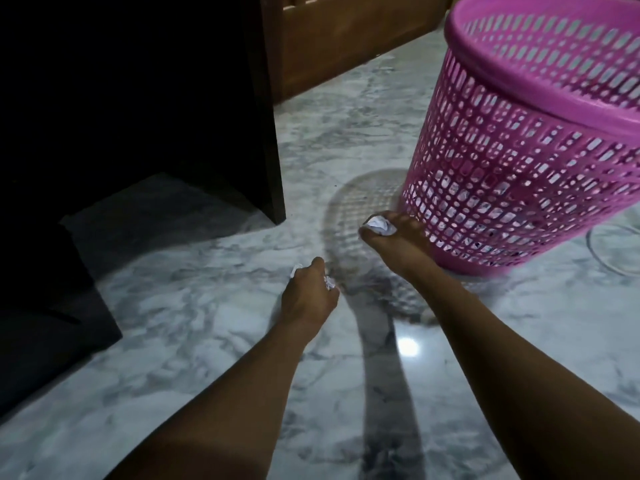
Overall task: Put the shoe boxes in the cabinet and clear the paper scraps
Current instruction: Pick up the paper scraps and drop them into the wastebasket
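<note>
1. two hands hold crumpled paper: right hand (391,237) fingers pinch a scrap (379,226); left hand (310,292) curls around another scrap (329,283).
2. pink basket (519,161) stands just beyond the right fingers, nearer that hand, rim above.

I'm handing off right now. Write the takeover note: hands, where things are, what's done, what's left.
Left hand: shut on paper scraps, low over the floor.
Right hand: shut on a crumpled scrap, beside the base of the pink basket.
Basket looks tilted; white paper seems to show through its mesh.
Done: scraps gathered in both hands; no loose ones visible.
Left: drop both handfuls in the basket. Shoe boxes not in view; cabinet interior too dark to check.
</note>
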A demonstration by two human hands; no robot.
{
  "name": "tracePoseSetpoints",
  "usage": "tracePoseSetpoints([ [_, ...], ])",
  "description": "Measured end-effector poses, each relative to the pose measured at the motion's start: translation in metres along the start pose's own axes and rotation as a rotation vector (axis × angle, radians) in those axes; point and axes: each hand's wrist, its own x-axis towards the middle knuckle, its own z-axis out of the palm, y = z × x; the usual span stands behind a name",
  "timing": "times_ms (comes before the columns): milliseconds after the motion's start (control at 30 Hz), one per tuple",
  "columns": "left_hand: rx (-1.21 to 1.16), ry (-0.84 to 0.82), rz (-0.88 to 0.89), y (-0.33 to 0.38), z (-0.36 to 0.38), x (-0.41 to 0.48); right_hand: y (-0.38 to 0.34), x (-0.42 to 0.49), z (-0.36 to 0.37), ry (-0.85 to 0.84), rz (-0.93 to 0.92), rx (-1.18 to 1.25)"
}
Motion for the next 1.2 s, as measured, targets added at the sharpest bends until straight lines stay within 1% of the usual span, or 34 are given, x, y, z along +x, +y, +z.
tracePoseSetpoints([
  [33,-0.036,0.029,0.017,-0.004,-0.001,-0.005,-0.001,-0.001,0.004,-0.034,-0.037,-0.005],
  [100,-0.111,0.102,0.035,-0.016,-0.005,-0.015,-0.005,-0.005,0.016,-0.078,-0.098,0.083],
  [167,-0.169,0.181,0.017,-0.031,-0.013,-0.025,-0.015,-0.009,0.033,-0.144,-0.127,0.141],
  [233,-0.207,0.256,-0.039,-0.046,-0.025,-0.031,-0.027,-0.01,0.054,-0.264,-0.159,0.083],
  [300,-0.243,0.297,-0.098,-0.058,-0.036,-0.033,-0.04,-0.011,0.07,-0.345,-0.177,0.029],
  [433,-0.277,0.344,-0.12,-0.066,-0.052,-0.032,-0.053,-0.004,0.089,-0.445,-0.186,-0.144],
  [533,-0.294,0.336,-0.126,-0.066,-0.055,-0.031,-0.054,0.0,0.094,-0.475,-0.17,-0.233],
  [633,-0.295,0.323,-0.118,-0.068,-0.055,-0.033,-0.053,-0.007,0.094,-0.467,-0.171,-0.231],
  [733,-0.267,0.324,-0.108,-0.07,-0.055,-0.033,-0.051,-0.019,0.095,-0.449,-0.208,-0.229],
  [867,-0.26,0.301,-0.1,-0.068,-0.058,-0.036,-0.051,-0.026,0.099,-0.456,-0.154,-0.216],
  [933,-0.285,0.294,-0.093,-0.063,-0.061,-0.036,-0.05,-0.031,0.101,-0.434,-0.133,-0.182],
  [1067,-0.336,0.273,-0.035,-0.041,-0.072,-0.033,-0.047,-0.042,0.09,-0.351,-0.06,-0.091],
  [1133,-0.389,0.276,0.0,-0.026,-0.085,-0.029,-0.051,-0.041,0.07,-0.257,-0.005,0.047],
  [1200,-0.405,0.358,0.057,-0.008,-0.103,-0.022,-0.065,-0.031,0.038,-0.133,0.032,0.19],
])
